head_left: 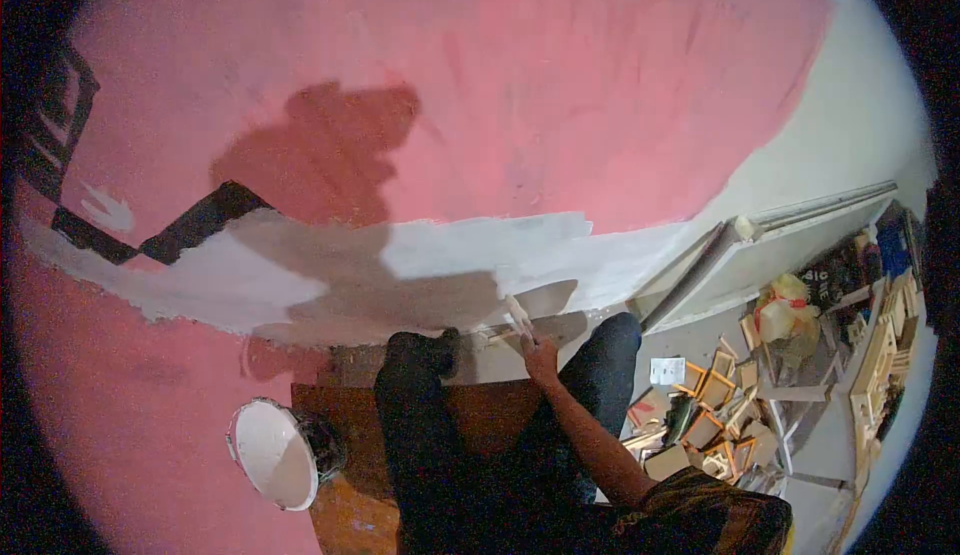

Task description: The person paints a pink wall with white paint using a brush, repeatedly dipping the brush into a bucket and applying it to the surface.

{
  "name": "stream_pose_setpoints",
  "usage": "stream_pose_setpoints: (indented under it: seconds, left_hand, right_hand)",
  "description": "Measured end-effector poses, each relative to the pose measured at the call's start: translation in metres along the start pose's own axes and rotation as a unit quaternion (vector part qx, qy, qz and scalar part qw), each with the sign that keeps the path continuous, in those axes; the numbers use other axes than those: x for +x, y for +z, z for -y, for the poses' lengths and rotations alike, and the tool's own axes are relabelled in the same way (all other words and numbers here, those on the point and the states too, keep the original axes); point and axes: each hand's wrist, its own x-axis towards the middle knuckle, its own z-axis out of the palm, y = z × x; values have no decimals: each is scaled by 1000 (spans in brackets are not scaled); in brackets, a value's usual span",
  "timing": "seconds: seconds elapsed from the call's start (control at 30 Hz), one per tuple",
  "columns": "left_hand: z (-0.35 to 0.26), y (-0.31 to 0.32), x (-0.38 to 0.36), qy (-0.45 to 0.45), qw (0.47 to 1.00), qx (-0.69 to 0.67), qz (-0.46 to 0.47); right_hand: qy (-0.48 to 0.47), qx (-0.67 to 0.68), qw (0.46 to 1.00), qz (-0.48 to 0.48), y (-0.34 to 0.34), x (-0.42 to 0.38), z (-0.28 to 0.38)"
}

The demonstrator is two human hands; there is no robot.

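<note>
My right hand (541,360) is closed around the handle of a paintbrush (519,317). The brush's pale bristles point up, close to the lower part of a white-painted band (470,245) on the wall. Above that band the wall (600,75) is pink, and my shadow falls across both colours. My bent legs in dark trousers (610,350) are on either side of the brush hand. My left hand does not show. To the left of my legs stands a bucket (275,455) with white inside it and paint smears on its rim.
A black zigzag stripe (200,223) is painted on the wall at left. Leaning panels (740,255) stand against the wall at right. Below them lie a heap of wooden frames and scraps (715,390), a tied plastic bag (787,315) and wooden racks (875,385).
</note>
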Motion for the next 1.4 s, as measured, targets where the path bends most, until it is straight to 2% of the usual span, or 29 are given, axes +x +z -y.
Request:
stream_pose_setpoints:
  seconds: [0.07,0.17,0.27,0.37,0.47,0.57,0.63,0.67,0.7,0.73,0.77,0.8,0.83,0.87,0.9,0.93,0.97,1.0,1.03,1.07,1.17,1.27,1.33,1.4]
  left_hand:
    - [1,0,1,0,1000,0,2]
    - [3,-3,0,-1,1000,-3,2]
    - [6,-8,2,-2,1000,-6,1]
    - [16,-16,9,1,1000,-13,-3]
    - [28,-32,20,15,1000,-25,-10]
    - [54,-61,53,88,990,-105,-13]
    - [62,-78,90,233,938,-256,15]
    - [53,-84,105,288,923,-256,9]
    - [-10,-77,104,351,928,-118,-38]
    - [-77,-69,101,403,908,33,-111]
    - [-144,-61,98,440,863,159,-192]
    - [-193,-49,100,488,844,103,-197]
    - [-272,-50,75,521,784,272,-200]
    - [-320,-50,60,588,742,222,-235]
    - [-364,-43,59,611,761,33,-213]
    - [-416,-55,45,737,651,22,-183]
    - [-455,-56,52,793,545,80,-261]
    - [-491,-63,44,770,532,176,-305]
    - [-522,-64,36,802,485,157,-310]
    - [-547,-61,32,832,436,137,-314]
    - [-585,-45,35,856,377,118,-332]
    - [-588,-26,39,826,324,168,-428]
    - [-595,-24,44,823,295,159,-459]
    - [-596,-20,49,822,276,146,-476]
  right_hand:
    - [94,-60,990,84,-17,2,27]
    - [55,-34,996,57,-11,2,17]
    - [-19,0,999,-27,-2,1,-1]
    - [-78,-53,991,-96,0,2,8]
    - [36,-11,997,-66,-7,-7,29]
    - [39,130,990,-46,-56,-10,126]
    - [45,89,995,5,-70,2,146]
    - [46,69,996,31,-71,6,150]
    - [-4,86,996,-7,-63,7,150]
    - [-54,103,992,-44,-52,9,152]
    - [-83,113,988,-68,-43,11,154]
    - [-112,122,982,-91,-35,12,158]
    - [-119,123,980,-100,-31,12,165]
    - [-107,118,982,-98,-32,11,176]
    - [-95,113,984,-96,-33,9,187]
    - [-68,102,989,-85,-42,8,209]
    - [-42,91,992,-73,-45,9,225]
    - [-38,97,993,-61,-40,10,234]
    - [-34,102,993,-49,-34,11,242]
    - [-29,106,993,-39,-26,13,248]
    - [-109,102,984,-96,20,29,256]
    - [-112,102,987,-60,22,28,267]
    - [-75,126,989,2,3,22,281]
    - [-63,119,991,24,-9,11,267]
